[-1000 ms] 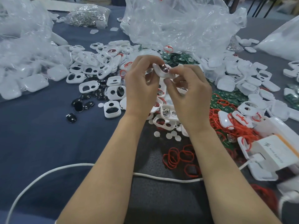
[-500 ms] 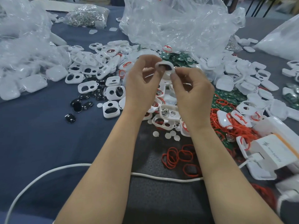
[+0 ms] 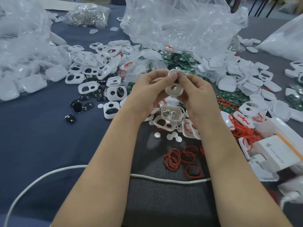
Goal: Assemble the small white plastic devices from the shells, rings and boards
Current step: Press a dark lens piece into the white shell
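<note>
Nearby, a white cable (image 3: 164, 179) crosses the dark mat (image 3: 164, 202) under both forearms. Just beyond it lie loose red rings (image 3: 178, 158) and a few small white discs (image 3: 168, 136).

Above a cluster of loose shells (image 3: 170, 114), the white shell (image 3: 174, 89) is held off the table between the two hands. The left hand (image 3: 147, 94) and right hand (image 3: 200, 97) both have their fingertips curled in and pinched on its upper edge, with the lower fingers steadying its sides. Something shiny shows through its round hole; what is seated inside I cannot tell.

The piece looks light, thin-walled and smooth, stiff enough to snap together yet likely to flex or slip if squeezed across the opening. The rim edges seem the safest hold, pressed evenly.

The heap directly below crowds any set-down spot, and a white box (image 3: 277, 154) hems in the right. Black inserts (image 3: 78, 106) sit off to the left. Farther back are green boards (image 3: 178, 61), partly under a clear plastic bag (image 3: 180, 25), which may snag a reach for them.
</note>
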